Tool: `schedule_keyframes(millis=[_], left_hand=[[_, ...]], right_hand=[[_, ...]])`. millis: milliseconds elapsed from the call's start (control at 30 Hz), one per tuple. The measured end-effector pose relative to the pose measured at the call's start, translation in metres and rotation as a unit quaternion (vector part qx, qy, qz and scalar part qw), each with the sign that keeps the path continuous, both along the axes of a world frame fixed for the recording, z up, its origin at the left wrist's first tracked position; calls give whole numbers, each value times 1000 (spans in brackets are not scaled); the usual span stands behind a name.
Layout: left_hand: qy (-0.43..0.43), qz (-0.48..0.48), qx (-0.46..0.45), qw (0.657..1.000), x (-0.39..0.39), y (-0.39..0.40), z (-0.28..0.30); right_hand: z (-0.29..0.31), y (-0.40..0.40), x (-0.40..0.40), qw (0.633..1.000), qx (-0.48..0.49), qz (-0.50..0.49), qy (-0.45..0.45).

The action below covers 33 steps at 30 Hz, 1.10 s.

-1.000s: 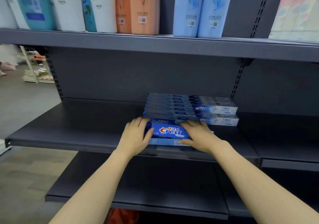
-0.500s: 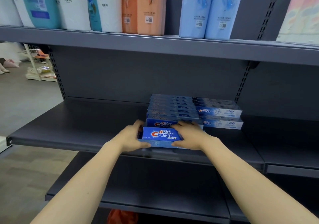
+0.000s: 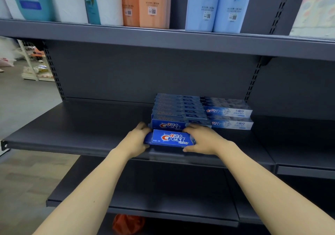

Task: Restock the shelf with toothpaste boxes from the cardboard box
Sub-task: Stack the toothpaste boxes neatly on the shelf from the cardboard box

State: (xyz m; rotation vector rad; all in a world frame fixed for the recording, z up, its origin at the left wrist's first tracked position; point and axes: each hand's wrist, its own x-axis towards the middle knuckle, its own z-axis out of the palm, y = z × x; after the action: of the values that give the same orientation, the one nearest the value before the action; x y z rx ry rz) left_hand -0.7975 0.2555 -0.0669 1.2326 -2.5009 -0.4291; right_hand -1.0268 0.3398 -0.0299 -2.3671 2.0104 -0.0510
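A blue Crest toothpaste box (image 3: 172, 138) sits near the front of the dark grey middle shelf (image 3: 81, 126). My left hand (image 3: 137, 140) grips its left end and my right hand (image 3: 201, 140) grips its right end. Just behind it stands a stack of several blue toothpaste boxes (image 3: 179, 111). To that stack's right lie pale blue-white toothpaste boxes (image 3: 229, 117) in two layers. The cardboard box is out of view.
The upper shelf (image 3: 163, 39) carries large refill pouches (image 3: 146, 3) in white, teal, orange and light blue. A lower shelf (image 3: 163, 198) juts out beneath my arms, with something orange (image 3: 126, 224) under it. Open floor and a white rack (image 3: 30, 66) lie at far left.
Both hands have shifted from lying over the box's top to holding its two ends. The box now stands with its front face toward me, closer to the stack.
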Motion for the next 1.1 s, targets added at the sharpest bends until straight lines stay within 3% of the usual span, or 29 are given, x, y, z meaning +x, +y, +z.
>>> schedule_keyframes(millis=[300, 667, 800, 967, 1100], left_hand=[[35, -35, 6, 999, 11, 5, -3], [87, 27, -37, 995, -1, 12, -13], [95, 8, -43, 995, -1, 13, -9], [26, -7, -162, 986, 2, 6, -8], [-66, -20, -320, 945, -4, 6, -12]], right_hand=[[-11, 12, 1, 999, -28, -6, 14], [-7, 20, 1, 994, -105, -12, 37], [-2, 11, 3, 988, -131, -23, 73], [-9, -1, 18, 987, -133, -10, 89], [-20, -6, 26, 985, -140, -14, 96]])
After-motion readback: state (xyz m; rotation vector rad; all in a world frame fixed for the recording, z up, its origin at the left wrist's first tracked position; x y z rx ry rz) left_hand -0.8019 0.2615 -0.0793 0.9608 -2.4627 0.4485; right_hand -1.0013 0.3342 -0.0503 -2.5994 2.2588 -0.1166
